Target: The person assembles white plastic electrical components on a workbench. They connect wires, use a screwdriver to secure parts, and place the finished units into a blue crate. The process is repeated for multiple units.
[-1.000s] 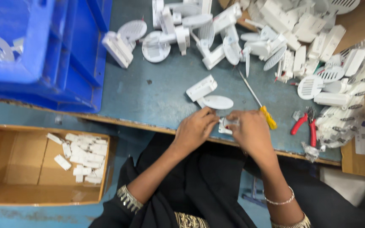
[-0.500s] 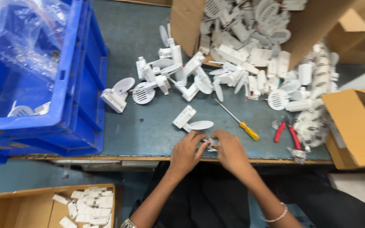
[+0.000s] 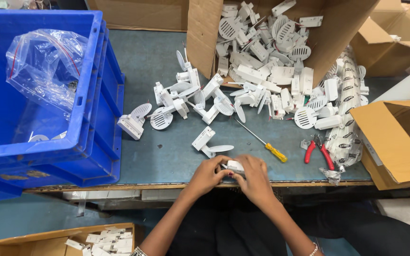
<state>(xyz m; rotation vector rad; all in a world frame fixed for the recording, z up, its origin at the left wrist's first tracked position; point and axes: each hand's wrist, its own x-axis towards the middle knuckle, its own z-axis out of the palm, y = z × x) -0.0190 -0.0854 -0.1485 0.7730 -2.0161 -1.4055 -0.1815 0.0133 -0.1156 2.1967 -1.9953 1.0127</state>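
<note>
Grey-blue desk (image 3: pixel 167 156) edge: left hand (image 3: pixel 208 174) and right hand (image 3: pixel 254 178) both pinch one small white plastic part (image 3: pixel 235 166), fingers curled, mostly hiding it.

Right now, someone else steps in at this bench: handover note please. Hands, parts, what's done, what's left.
Left hand and right hand: both closed on one small white plastic part at the table's near edge.
Just beyond the hands lies a white assembly with a round disc; a yellow-handled screwdriver and red-handled pliers lie to the right.
Done: a row of similar white pieces lies mid-table.
Left: many loose parts spill from the open cardboard box. The blue crate holds a plastic bag.
</note>
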